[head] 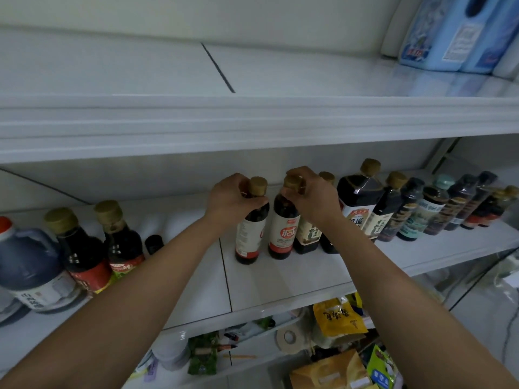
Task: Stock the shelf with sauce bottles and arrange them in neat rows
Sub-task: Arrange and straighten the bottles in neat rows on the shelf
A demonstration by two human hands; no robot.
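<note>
Two dark sauce bottles with gold caps and red-and-white labels stand side by side on the white middle shelf (280,282). My left hand (233,200) grips the neck of the left bottle (251,234). My right hand (314,192) grips the neck and cap of the right bottle (283,231). Both bottles rest upright on the shelf, nearly touching. A row of several dark sauce bottles (407,209) runs off to the right behind my right hand. Two gold-capped bottles (98,242) and a large jug (31,265) stand at the left.
A small black-capped bottle (154,244) stands between the left group and my left arm. The upper shelf (252,119) holds blue detergent packs (455,32) at the far right. Below, snack bags (337,318) and a tape roll (289,336) crowd the lower shelf.
</note>
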